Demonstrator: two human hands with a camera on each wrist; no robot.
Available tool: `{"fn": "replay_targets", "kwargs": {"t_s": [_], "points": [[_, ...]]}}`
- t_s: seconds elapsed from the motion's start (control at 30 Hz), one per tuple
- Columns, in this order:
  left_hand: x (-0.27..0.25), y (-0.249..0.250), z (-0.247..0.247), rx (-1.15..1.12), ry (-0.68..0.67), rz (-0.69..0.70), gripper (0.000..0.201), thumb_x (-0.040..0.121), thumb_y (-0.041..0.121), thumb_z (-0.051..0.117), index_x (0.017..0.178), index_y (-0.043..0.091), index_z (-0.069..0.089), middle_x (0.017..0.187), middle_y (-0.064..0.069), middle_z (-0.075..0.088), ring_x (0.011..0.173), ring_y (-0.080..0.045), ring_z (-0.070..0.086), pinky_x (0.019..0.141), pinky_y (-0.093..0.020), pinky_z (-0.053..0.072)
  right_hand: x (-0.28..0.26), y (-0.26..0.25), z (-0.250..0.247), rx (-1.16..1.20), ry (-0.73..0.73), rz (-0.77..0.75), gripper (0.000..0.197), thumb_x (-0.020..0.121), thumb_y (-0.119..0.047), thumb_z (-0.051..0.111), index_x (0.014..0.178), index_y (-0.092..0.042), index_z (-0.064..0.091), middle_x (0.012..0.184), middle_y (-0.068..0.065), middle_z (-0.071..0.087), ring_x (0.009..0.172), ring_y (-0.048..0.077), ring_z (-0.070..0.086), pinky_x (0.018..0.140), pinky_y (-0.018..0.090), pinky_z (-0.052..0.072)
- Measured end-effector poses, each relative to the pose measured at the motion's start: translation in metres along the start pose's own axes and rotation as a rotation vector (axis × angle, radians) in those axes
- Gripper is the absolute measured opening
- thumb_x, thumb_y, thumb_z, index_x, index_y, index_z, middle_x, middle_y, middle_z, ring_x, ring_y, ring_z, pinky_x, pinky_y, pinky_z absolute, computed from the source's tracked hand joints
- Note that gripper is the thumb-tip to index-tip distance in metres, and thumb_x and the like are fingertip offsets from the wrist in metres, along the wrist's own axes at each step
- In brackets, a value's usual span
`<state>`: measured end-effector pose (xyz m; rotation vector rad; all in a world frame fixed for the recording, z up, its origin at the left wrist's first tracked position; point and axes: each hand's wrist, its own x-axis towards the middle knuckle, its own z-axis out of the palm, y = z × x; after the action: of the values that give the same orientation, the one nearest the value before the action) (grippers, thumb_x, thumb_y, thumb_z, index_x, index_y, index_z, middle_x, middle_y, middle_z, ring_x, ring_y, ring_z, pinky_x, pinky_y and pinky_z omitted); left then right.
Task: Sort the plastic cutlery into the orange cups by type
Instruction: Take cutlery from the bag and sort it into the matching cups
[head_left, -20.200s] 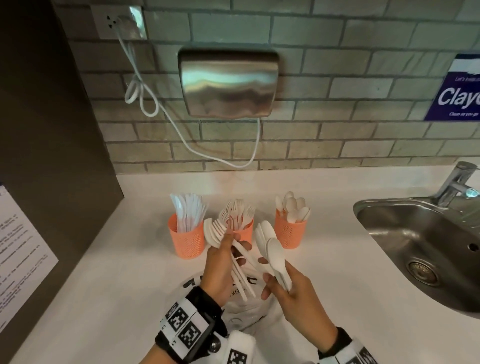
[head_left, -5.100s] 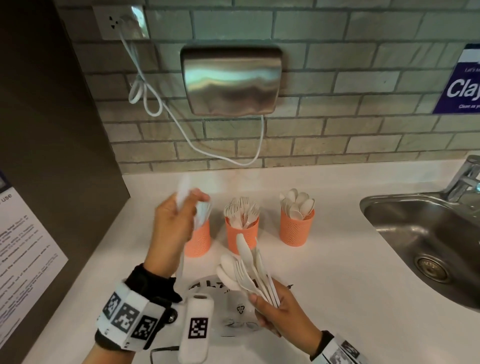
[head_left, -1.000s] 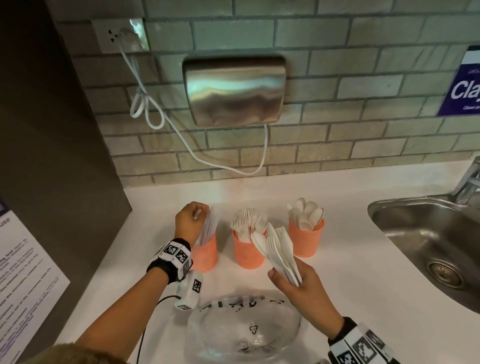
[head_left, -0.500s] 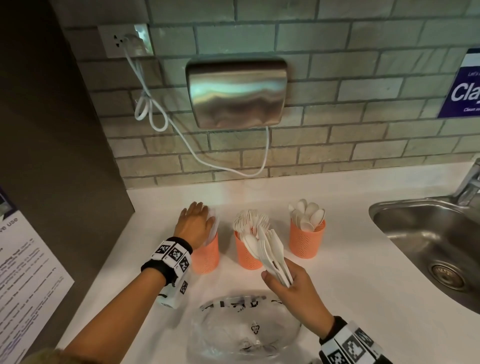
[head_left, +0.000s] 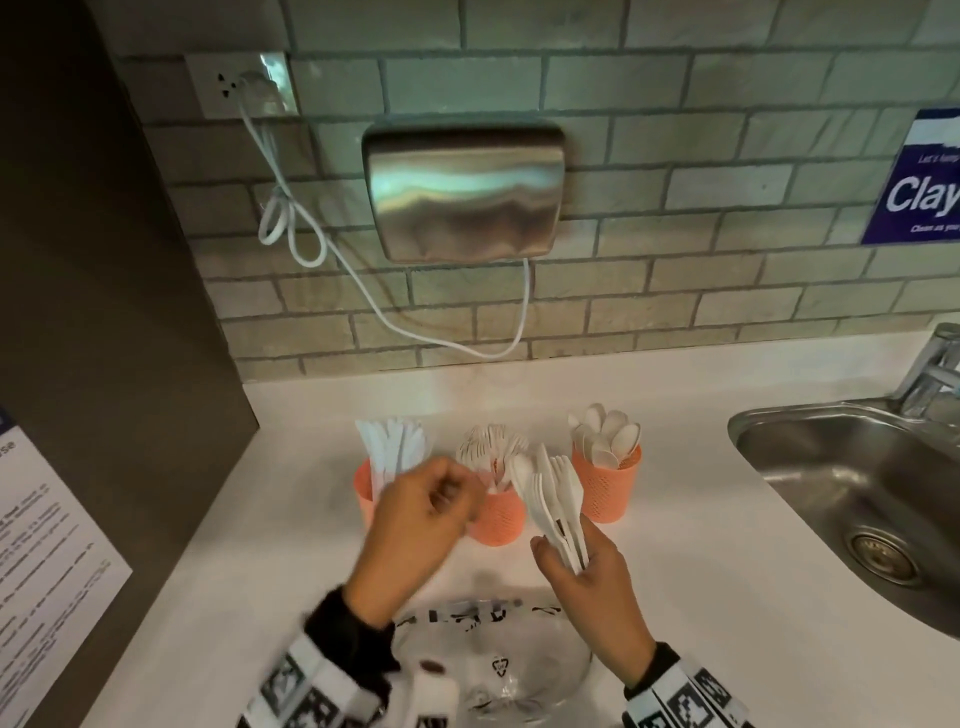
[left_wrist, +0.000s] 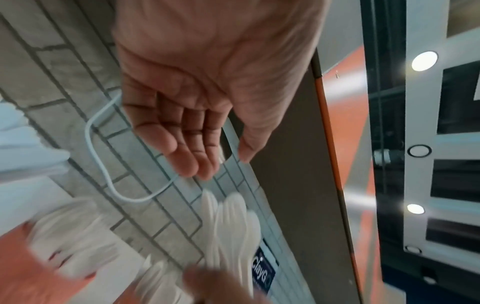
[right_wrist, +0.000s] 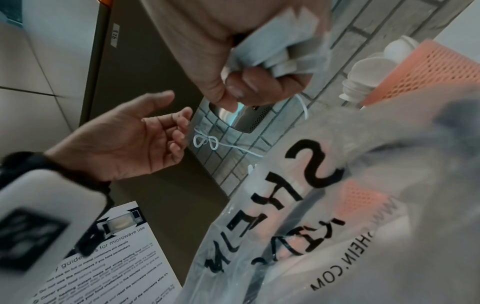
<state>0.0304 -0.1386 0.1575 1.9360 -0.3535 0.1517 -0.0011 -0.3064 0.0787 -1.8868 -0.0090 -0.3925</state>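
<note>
Three orange mesh cups stand in a row by the wall. The left cup (head_left: 363, 491) holds knives (head_left: 392, 449), the middle cup (head_left: 500, 522) forks (head_left: 491, 447), the right cup (head_left: 609, 491) spoons (head_left: 605, 439). My left hand (head_left: 457, 496) hovers in front of the left and middle cups, fingers loosely curled and empty (left_wrist: 221, 162). My right hand (head_left: 566, 556) grips a mixed bundle of white cutlery (head_left: 553, 499) by the handles (right_wrist: 272, 55), held upright before the middle and right cups.
A crumpled clear plastic bag (head_left: 493, 660) lies on the white counter (head_left: 727, 597) near me. A steel sink (head_left: 857, 493) with a tap is at the right. On the tiled wall above the cups hangs a steel dryer (head_left: 462, 192) with a looping white cable.
My left hand has come off the left cup and drawn back toward the bundle, empty. The knives stand in that cup. My right hand has kept its hold.
</note>
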Motion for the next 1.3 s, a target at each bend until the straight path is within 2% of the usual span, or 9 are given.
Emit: {"fn": "replay_targets", "kwargs": {"t_s": [0.13, 0.37, 0.53, 0.63, 0.77, 0.87, 1.0, 1.17, 1.3], "points": [[-0.029, -0.012, 0.04, 0.114, -0.032, -0.098, 0.033, 0.075, 0.059, 0.063, 0.071, 0.026, 0.062, 0.067, 0.01, 0.064, 0.05, 0.001, 0.051, 0.058, -0.02, 0.044, -0.002, -0.007, 0.012, 0.013, -0.021, 0.007, 0.012, 0.085, -0.017, 0.061, 0.091, -0.027, 0.057, 0.076, -0.001, 0.067, 0.069, 0.009, 0.061, 0.067, 0.028, 0.048], [-0.032, -0.018, 0.053, 0.033, 0.052, -0.169, 0.028, 0.076, 0.04, 0.049, 0.085, 0.017, 0.06, 0.075, 0.004, 0.062, 0.065, -0.013, 0.058, 0.067, -0.033, 0.049, -0.012, -0.009, 0.021, -0.042, -0.069, 0.028, 0.014, 0.083, -0.017, 0.062, 0.095, -0.021, 0.057, 0.073, 0.0, 0.067, 0.065, 0.006, 0.061, 0.061, 0.024, 0.049], [-0.026, -0.013, 0.045, -0.326, 0.226, -0.213, 0.011, 0.093, 0.01, 0.048, 0.094, 0.014, 0.059, 0.077, -0.006, 0.066, 0.063, -0.014, 0.059, 0.053, -0.019, 0.047, -0.019, 0.0, 0.02, -0.163, -0.062, 0.012, 0.023, 0.076, -0.019, 0.066, 0.096, -0.018, 0.055, 0.069, -0.003, 0.065, 0.062, 0.012, 0.06, 0.059, 0.024, 0.049], [-0.022, -0.003, 0.028, -0.598, 0.343, -0.19, 0.012, 0.093, 0.007, 0.048, 0.096, 0.012, 0.058, 0.068, -0.003, 0.07, 0.06, -0.012, 0.065, 0.051, -0.017, 0.051, -0.018, 0.007, 0.015, -0.264, -0.075, -0.041, 0.017, 0.08, -0.021, 0.064, 0.085, -0.015, 0.049, 0.052, -0.007, 0.047, 0.05, 0.008, 0.05, 0.048, 0.015, 0.035], [-0.018, -0.006, 0.012, -0.572, 0.378, -0.136, 0.014, 0.092, 0.005, 0.049, 0.084, 0.012, 0.057, 0.048, 0.005, 0.054, 0.046, -0.01, 0.051, 0.051, -0.023, 0.045, -0.018, 0.009, 0.009, -0.342, -0.09, -0.145, 0.032, 0.082, -0.028, 0.062, 0.071, -0.035, 0.032, 0.046, -0.012, 0.037, 0.048, 0.002, 0.048, 0.042, 0.011, 0.025], [-0.022, -0.01, 0.009, -0.44, 0.285, -0.067, 0.017, 0.09, 0.003, 0.053, 0.079, 0.013, 0.062, 0.047, 0.011, 0.045, 0.042, -0.006, 0.038, 0.045, -0.017, 0.034, -0.021, 0.011, 0.005, -0.399, -0.117, -0.238, 0.028, 0.077, -0.044, 0.053, 0.07, -0.034, 0.028, 0.045, -0.018, 0.034, 0.04, 0.006, 0.04, 0.04, 0.011, 0.02], [-0.032, -0.011, 0.003, -0.256, 0.023, 0.013, 0.018, 0.082, 0.004, 0.065, 0.076, 0.019, 0.073, 0.059, 0.01, 0.051, 0.058, -0.007, 0.041, 0.058, -0.013, 0.038, -0.021, 0.01, -0.007, -0.521, -0.142, -0.337, 0.026, 0.069, -0.044, 0.052, 0.075, -0.027, 0.034, 0.043, -0.011, 0.043, 0.037, 0.011, 0.037, 0.038, 0.013, 0.016], [-0.041, -0.009, -0.004, -0.032, -0.161, 0.055, 0.031, 0.063, 0.044, 0.059, 0.092, 0.04, 0.07, 0.072, 0.01, 0.042, 0.062, -0.012, 0.039, 0.062, -0.011, 0.035, -0.019, 0.006, -0.016, -0.652, -0.167, -0.326, 0.03, 0.063, -0.049, 0.048, 0.073, -0.026, 0.033, 0.038, -0.009, 0.048, 0.032, 0.007, 0.04, 0.041, 0.005, 0.0], [-0.048, -0.001, 0.002, 0.065, -0.249, 0.081, 0.023, 0.071, 0.027, 0.068, 0.089, 0.041, 0.07, 0.074, 0.018, 0.047, 0.067, 0.001, 0.051, 0.066, -0.011, 0.042, -0.019, 0.005, -0.014, -0.656, -0.201, -0.296, 0.033, 0.059, -0.051, 0.048, 0.071, -0.026, 0.031, 0.037, -0.007, 0.047, 0.031, 0.007, 0.039, 0.043, 0.003, -0.002]]}}
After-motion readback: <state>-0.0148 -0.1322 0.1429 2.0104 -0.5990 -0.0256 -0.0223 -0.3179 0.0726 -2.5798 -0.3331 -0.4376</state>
